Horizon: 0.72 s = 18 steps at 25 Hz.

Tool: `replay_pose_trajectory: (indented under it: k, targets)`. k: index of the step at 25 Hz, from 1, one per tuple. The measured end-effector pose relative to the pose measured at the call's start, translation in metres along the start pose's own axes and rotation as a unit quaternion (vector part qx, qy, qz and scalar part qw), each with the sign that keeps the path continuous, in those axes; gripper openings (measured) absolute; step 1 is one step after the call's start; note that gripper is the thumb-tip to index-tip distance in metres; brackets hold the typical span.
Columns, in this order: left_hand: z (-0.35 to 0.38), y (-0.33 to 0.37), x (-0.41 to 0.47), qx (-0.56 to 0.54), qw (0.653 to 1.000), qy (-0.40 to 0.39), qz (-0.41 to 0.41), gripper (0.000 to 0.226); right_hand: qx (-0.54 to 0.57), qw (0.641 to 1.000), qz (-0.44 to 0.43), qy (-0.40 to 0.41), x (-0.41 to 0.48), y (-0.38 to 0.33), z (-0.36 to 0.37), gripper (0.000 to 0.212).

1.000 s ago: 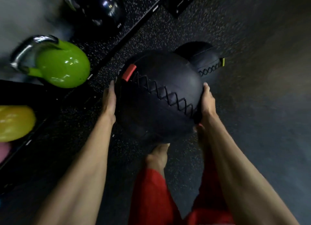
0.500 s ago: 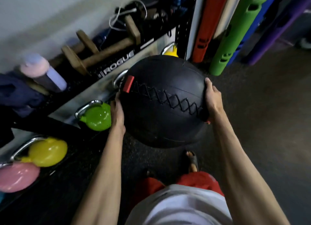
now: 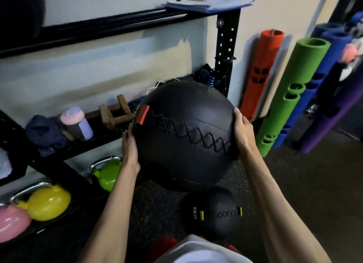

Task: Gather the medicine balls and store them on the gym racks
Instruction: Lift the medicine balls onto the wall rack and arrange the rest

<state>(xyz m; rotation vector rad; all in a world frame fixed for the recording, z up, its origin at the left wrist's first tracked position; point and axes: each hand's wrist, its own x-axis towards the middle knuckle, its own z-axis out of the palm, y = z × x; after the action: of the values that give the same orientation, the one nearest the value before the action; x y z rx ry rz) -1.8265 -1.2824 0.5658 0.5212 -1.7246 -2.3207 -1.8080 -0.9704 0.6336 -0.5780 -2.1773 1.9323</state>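
Left hand (image 3: 130,150) is flat on the left side of the big ball (image 3: 184,135), fingers spread and pressed to the curve. Right hand (image 3: 242,133) mirrors it on the right, fingers wrapped over the upper edge. So it's a plain two-palm squeeze, nothing pinched, ball up in the air in front of the chest, clear of the floor.

Just past the ball is the rack (image 3: 225,52). Its middle shelf (image 3: 102,139) sits right behind the left hand and is already busy: a shaker bottle (image 3: 76,124), a blue cloth (image 3: 47,133) and some wooden handles (image 3: 115,113). Not much free room there that I can see. The top shelf (image 3: 117,26) is higher up with papers (image 3: 208,2) at its right end.

Below, green (image 3: 108,174), yellow (image 3: 47,202) and pink (image 3: 11,223) kettlebells sit along the bottom. A smaller ball (image 3: 214,211) marked 6KG is on the floor near the feet, so I'd say that one's left to do.

If I were doing this: keep the palms low on the sides so the weight doesn't slip through, elbows in, and pick the spot before lifting. Roll it onto the shelf rather than dropping it, and mind the bottle. Foam rollers (image 3: 284,97) lean on the wall to the right, well out of the way.
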Motion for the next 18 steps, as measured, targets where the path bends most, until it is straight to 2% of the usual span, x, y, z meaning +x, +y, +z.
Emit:
replay_pose_trajectory:
  k: [4, 8, 10, 13, 18]
  targets:
    - [0.015, 0.037, -0.019, -0.020, 0.997, 0.049, 0.051, 0.050, 0.023, 0.996, -0.068, -0.058, 0.026, -0.041, -0.009, 0.053]
    - [0.030, 0.083, -0.041, -0.065, 0.992, 0.076, 0.077, 0.054, 0.033, 0.984, -0.135, -0.112, 0.045, -0.102, 0.002, 0.062]
    - [0.033, 0.118, -0.043, -0.069, 0.986, 0.108, 0.105, 0.062, 0.054, 0.977, -0.161, -0.129, 0.050, -0.136, 0.011, 0.067]
    - [0.031, 0.173, -0.035, -0.054, 0.973, 0.169, 0.144, 0.076, 0.085, 0.967, -0.175, -0.166, 0.058, -0.185, 0.026, 0.063]
    - [0.047, 0.260, -0.022, -0.072, 0.958, 0.157, 0.230, 0.063, 0.144, 0.946, -0.206, -0.202, 0.073, -0.270, 0.060, 0.065]
